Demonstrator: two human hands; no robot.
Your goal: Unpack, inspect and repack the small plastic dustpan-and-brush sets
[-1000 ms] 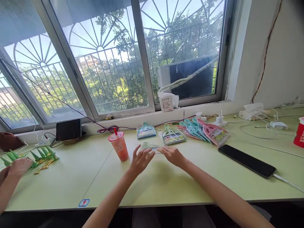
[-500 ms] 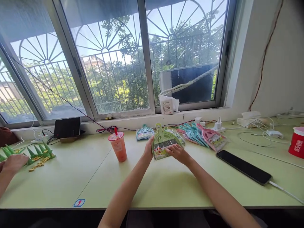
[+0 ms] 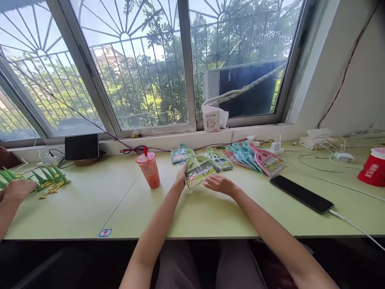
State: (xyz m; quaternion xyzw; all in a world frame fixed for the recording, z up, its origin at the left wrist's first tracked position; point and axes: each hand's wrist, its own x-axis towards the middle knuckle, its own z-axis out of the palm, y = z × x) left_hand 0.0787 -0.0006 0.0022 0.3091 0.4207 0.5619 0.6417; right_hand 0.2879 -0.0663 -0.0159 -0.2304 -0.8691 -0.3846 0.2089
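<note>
A green mini dustpan and brush set, in clear plastic wrap with a printed card, is held tilted above the table. My left hand is closed around its left edge. At its lower right edge, the fingers of my right hand are bent against the wrap. Just behind lies another green dustpan set, and a blue dustpan set is to the left of that. Several blue sets and a pink dustpan set overlap in a row on the right.
A cup of pink drink stands left of my hands. On the right are a black phone on a cable, a red cup and loose cords. Another person's hand is by green cone-shaped pieces at far left.
The view has tilted downward. The green set has turned and tipped in my hands, and my right hand has slid from its front to the lower right edge.
</note>
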